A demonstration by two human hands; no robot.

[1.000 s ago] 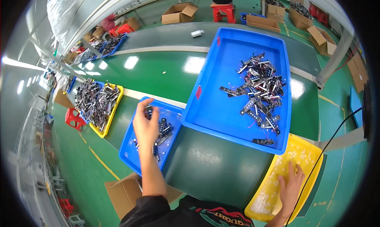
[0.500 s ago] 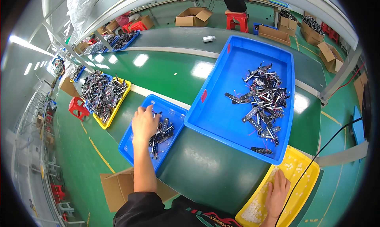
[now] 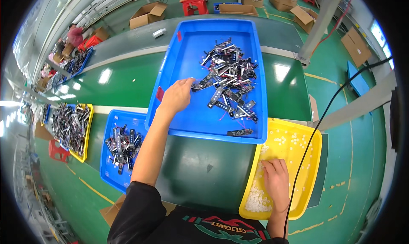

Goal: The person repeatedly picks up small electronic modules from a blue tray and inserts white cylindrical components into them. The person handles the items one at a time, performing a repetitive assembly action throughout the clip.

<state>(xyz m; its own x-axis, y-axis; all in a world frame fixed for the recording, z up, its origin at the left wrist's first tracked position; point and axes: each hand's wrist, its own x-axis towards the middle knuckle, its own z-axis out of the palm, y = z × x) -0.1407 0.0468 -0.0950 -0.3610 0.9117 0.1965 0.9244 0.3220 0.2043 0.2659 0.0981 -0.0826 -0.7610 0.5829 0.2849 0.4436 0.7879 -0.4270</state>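
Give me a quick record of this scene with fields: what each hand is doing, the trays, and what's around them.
left hand: stretched over the big blue tray, fingertips at the edge of the pile of dark parts, holding nothing visible
right hand: palm down in the yellow tray, on small white pieces
small blue tray: left of the arm, holds dark parts
surface: green table
cable: black, crosses the yellow tray
background: cardboard boxes, red stool
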